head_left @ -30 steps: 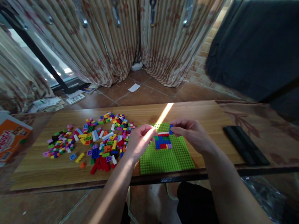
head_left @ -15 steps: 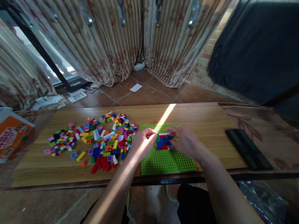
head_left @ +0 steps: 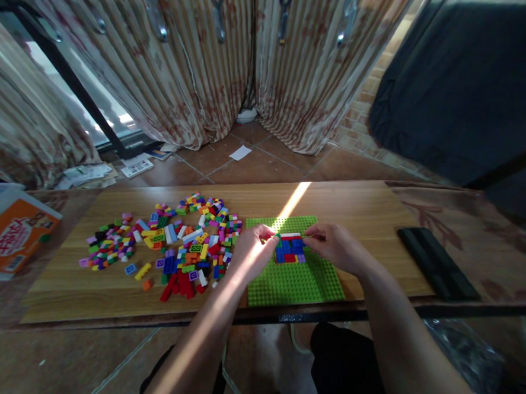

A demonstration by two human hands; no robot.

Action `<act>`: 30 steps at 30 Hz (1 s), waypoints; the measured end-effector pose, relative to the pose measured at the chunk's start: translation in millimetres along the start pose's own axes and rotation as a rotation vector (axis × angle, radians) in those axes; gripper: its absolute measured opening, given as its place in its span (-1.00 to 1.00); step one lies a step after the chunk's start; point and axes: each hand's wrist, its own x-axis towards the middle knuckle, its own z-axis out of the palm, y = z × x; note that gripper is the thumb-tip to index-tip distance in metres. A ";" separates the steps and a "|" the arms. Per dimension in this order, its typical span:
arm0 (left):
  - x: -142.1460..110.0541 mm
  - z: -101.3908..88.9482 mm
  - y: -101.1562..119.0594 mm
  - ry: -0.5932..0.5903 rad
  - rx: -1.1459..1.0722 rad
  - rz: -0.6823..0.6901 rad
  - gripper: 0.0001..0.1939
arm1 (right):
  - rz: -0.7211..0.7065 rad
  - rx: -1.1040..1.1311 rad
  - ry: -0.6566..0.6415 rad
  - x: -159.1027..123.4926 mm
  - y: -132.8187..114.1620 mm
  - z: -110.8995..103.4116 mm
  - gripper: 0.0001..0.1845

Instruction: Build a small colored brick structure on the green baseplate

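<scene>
A low build of toy building bricks (head_left: 288, 250), blue with red, white and light purple parts, sits on the upper part of a green studded baseplate (head_left: 290, 287). My left hand (head_left: 254, 252) is at the build's upper left corner, thumb and forefinger pinched together. A bit of green shows at those fingertips; whether it is a brick or the baseplate is unclear. At the build's right edge, beside a blue brick, my right hand (head_left: 335, 247) has its fingers drawn together. What lies between them, if anything, is hidden.
Loose bricks in many colours (head_left: 185, 243) spread over the left half of the wooden board (head_left: 352, 200). A dark ridged slab (head_left: 436, 263) lies at the right. A clear tub with an orange label (head_left: 18, 236) stands at the far left. Sunlight stripes the board.
My right hand has shifted slightly right, off the top of the build to its edge, uncovering more blue bricks. My left hand stays nearly in place. The view has shifted slightly.
</scene>
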 end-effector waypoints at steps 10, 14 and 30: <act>0.1 3.9 4.9 0.019 0.075 -0.079 -0.81 | 0.073 0.058 0.058 4.5 -7.2 12.9 -0.73; -1.4 9.3 9.9 0.047 0.141 -0.137 -0.75 | 0.076 0.037 0.119 5.6 -7.6 14.7 -0.75; 2.3 29.0 17.9 0.193 0.283 -0.194 -0.69 | 0.291 0.520 -0.041 9.9 -2.0 22.2 -0.87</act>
